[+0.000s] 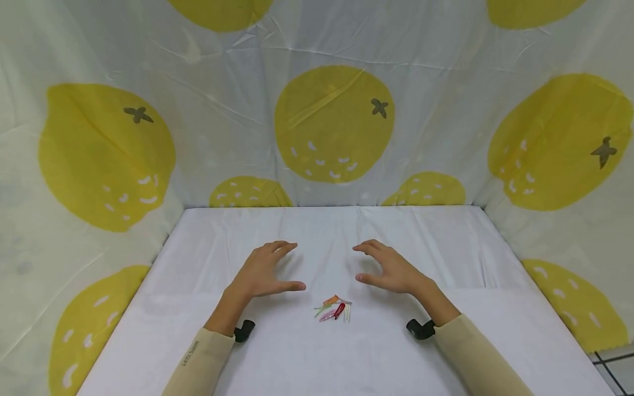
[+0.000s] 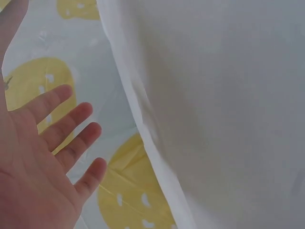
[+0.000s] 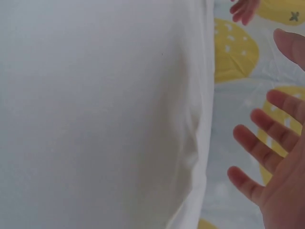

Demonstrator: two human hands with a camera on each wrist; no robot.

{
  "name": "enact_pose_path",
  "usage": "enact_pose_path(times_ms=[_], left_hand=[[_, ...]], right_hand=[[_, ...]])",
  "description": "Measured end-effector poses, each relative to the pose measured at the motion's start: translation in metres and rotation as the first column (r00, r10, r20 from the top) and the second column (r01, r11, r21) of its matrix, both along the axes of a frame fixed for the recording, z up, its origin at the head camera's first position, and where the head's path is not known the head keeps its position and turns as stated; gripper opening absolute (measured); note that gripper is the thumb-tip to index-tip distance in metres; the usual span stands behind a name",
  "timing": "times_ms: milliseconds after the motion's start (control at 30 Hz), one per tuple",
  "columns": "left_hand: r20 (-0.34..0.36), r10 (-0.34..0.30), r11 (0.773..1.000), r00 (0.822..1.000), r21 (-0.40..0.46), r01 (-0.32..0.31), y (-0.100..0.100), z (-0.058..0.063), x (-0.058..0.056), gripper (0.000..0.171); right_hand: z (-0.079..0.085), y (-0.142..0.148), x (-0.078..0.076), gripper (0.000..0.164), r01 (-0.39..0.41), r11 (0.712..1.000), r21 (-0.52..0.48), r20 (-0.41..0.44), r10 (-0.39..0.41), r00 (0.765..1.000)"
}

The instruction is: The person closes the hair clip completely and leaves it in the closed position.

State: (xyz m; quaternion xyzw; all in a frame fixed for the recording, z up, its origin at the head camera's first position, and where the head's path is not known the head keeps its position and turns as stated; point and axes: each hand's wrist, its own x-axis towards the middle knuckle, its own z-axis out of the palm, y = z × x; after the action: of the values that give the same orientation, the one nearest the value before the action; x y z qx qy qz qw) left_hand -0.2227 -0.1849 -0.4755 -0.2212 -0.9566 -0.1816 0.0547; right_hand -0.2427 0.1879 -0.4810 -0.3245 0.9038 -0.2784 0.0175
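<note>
A small pile of hair clips [image 1: 339, 311] lies on the white-covered table in the head view, in red, orange, pink, green and pale colours. To the left and beyond the pile, my left hand [image 1: 267, 272] is held above the cloth with thumb and fingers spread apart. My right hand [image 1: 391, 269] mirrors it on the right side, thumb apart from the fingers. Neither hand touches the clips or holds anything. Both wrist views show the palms with extended fingers: the left hand [image 2: 38, 162] and the right hand [image 3: 286, 176]. The clips do not appear in those two views.
The table's white cloth [image 1: 317, 357] spreads around the clips. A curtain [image 1: 426, 44] printed with yellow lemons encloses the back and sides. Each wrist carries a black camera mount, the left one [image 1: 245, 331] and the right one [image 1: 420, 329]. Floor tiles [image 1: 619, 369] show at the lower right.
</note>
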Motion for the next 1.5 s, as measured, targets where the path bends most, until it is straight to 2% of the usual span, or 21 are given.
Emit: enact_pose_path(times_ms=[333, 600, 967, 1100, 1333, 1500], left_hand=[[0.014, -0.025, 0.999, 1.000, -0.028, 0.026, 0.014, -0.001, 0.002, 0.103], [0.051, -0.038, 0.998, 0.998, -0.051, 0.041, 0.022, -0.003, 0.006, 0.097], [0.087, -0.106, 0.991, 0.990, -0.067, 0.112, 0.039, -0.006, 0.010, 0.076], [0.114, -0.141, 0.988, 0.983, -0.047, 0.148, 0.047, -0.006, 0.012, 0.072], [0.207, -0.183, 0.983, 0.961, 0.037, 0.180, 0.057, -0.009, 0.016, 0.055], [0.198, -0.208, 0.978, 0.958, 0.057, 0.200, 0.062, -0.010, 0.017, 0.044]], right_hand=[[-0.007, -0.012, 0.003, 0.071, -0.013, 0.999, -0.039, 0.055, 0.015, 0.998], [-0.015, -0.026, 0.006, 0.064, -0.089, 0.993, -0.081, 0.106, 0.098, 0.990], [-0.016, -0.044, 0.011, 0.045, -0.187, 0.977, -0.101, 0.056, 0.193, 0.980], [-0.017, -0.049, 0.013, 0.042, -0.199, 0.975, -0.102, 0.081, 0.207, 0.975], [-0.022, -0.056, 0.016, 0.034, -0.233, 0.967, -0.099, 0.105, 0.243, 0.964], [-0.026, -0.059, 0.015, 0.028, -0.237, 0.969, -0.067, 0.082, 0.242, 0.967]])
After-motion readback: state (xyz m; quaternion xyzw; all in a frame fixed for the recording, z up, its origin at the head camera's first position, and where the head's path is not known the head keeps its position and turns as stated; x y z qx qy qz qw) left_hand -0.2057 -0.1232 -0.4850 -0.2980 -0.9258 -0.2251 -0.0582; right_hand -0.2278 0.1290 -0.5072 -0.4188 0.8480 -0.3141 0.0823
